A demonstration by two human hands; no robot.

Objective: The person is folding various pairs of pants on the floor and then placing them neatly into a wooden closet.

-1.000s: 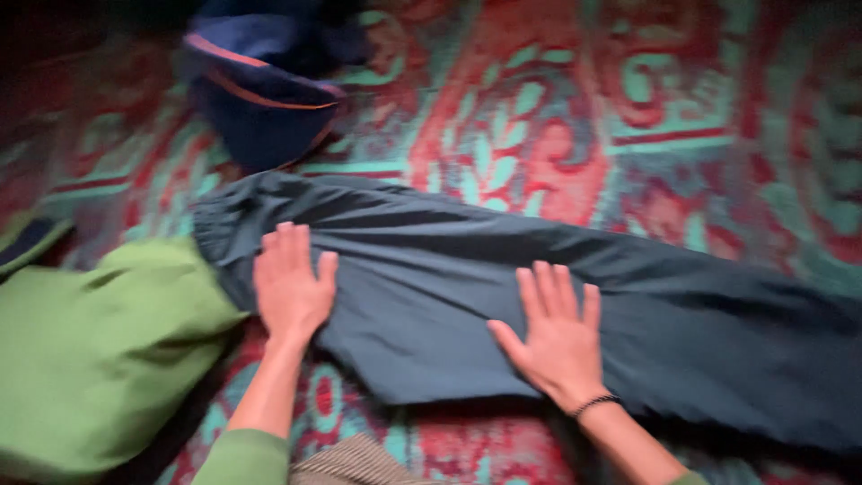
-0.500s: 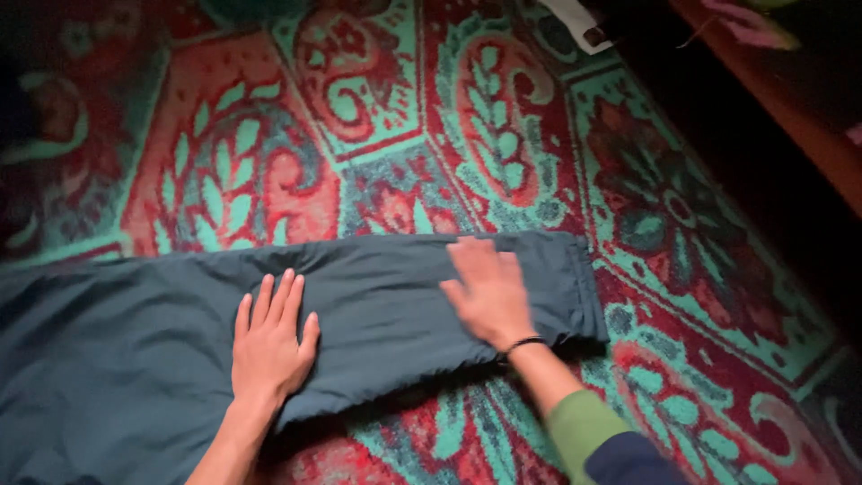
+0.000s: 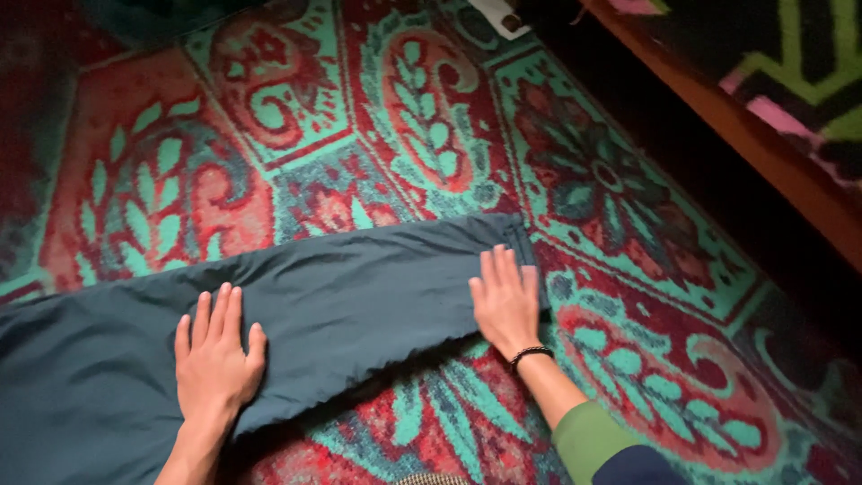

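A dark teal pair of trousers [image 3: 359, 296] lies flat across a patterned rug [image 3: 359, 135], its leg end near the middle right. My left hand [image 3: 215, 359] presses flat on the cloth, fingers spread, at the lower left. Flat on the hem end of the leg rests my right hand [image 3: 505, 301], a dark bead bracelet on its wrist. Neither hand grips anything.
The rug is red and turquoise with leaf and paisley shapes. A wooden edge [image 3: 745, 135] of furniture runs diagonally at the upper right, with a dark patterned cloth [image 3: 790, 63] on it. A small white paper item [image 3: 503, 13] lies at the top.
The view has swung from the waist end to the leg end. My right hand has slid right along the leg to the hem; my left hand has stayed flat on the cloth.
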